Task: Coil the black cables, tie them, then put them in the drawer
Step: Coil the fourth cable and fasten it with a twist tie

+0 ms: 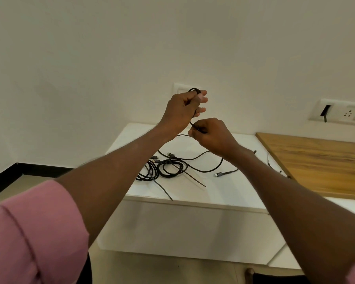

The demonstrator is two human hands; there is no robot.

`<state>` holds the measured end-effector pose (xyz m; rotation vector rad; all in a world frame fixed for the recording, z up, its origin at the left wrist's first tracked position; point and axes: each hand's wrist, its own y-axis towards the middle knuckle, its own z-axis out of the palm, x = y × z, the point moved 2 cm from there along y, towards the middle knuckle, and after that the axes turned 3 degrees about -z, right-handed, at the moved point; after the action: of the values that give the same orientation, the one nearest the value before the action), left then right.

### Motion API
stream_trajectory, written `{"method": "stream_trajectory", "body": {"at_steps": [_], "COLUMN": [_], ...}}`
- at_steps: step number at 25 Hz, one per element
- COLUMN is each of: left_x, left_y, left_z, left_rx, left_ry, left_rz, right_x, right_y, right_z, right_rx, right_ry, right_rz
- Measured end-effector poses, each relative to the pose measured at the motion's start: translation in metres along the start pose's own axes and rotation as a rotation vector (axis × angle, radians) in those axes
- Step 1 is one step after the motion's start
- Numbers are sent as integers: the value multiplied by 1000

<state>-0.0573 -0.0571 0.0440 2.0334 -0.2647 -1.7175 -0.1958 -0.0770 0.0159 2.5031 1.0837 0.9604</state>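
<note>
1. Head view: both arms reach forward and up over a white cabinet top (223, 193), and the hands meet in front of a pale wall (90, 58).
2. The left hand (182, 111) is raised highest. Its fingers are curled round a small loop of black cable (194, 90); the loop shows above the knuckles and the cable runs down through the fist.
3. The right hand (210, 133) sits just below and slightly right of the left one, nearly touching it. Its thumb and fingers pinch the same cable where it leaves the left hand.
4. From the right hand the loose run of that cable drops to the cabinet top, curves across it and ends in a grey plug (220, 174) lying near the front right part of the surface.
5. Two coiled black cables (168, 168) lie side by side on the cabinet top, below the hands; their loops touch or overlap, and small plugs show at their upper edge.
6. Two thin black ties (193, 178) stick out from the coils toward the front edge of the cabinet.
7. A wooden tabletop (320, 162) adjoins the cabinet on the right. A thin dark wire (270, 162) lies on the white surface by its edge.
8. A switch and socket plate (340, 112) is on the wall above the wood; another white plate sits behind the left hand.
9. A pink sleeve (29, 232) covers the left upper arm.
</note>
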Motion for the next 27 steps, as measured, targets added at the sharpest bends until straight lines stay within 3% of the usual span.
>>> {"method": "stream_trajectory", "body": {"at_steps": [3, 7, 11, 21, 24, 27], "left_x": [6, 3, 4, 9, 7, 5], "left_y": [-2, 0, -2, -9, -9, -1], "left_z": [-2, -8, -19, -19, -20, -24], "left_rx": [90, 148, 204, 354, 296, 149], "left_ry": [186, 331, 235, 416, 367, 122], "left_rz": [47, 82, 50, -119, -150, -223], "right_x": [-1, 6, 11, 0, -7, -15], "right_y": [-1, -1, 4, 10, 9, 4], "right_z": [-5, -20, -21, -36, -37, -38], "right_rx": [-68, -277, -350, -551, -523, -472], "right_ry": [56, 143, 216, 709, 725, 728], "right_rz": [28, 12, 8, 200, 255, 258]}}
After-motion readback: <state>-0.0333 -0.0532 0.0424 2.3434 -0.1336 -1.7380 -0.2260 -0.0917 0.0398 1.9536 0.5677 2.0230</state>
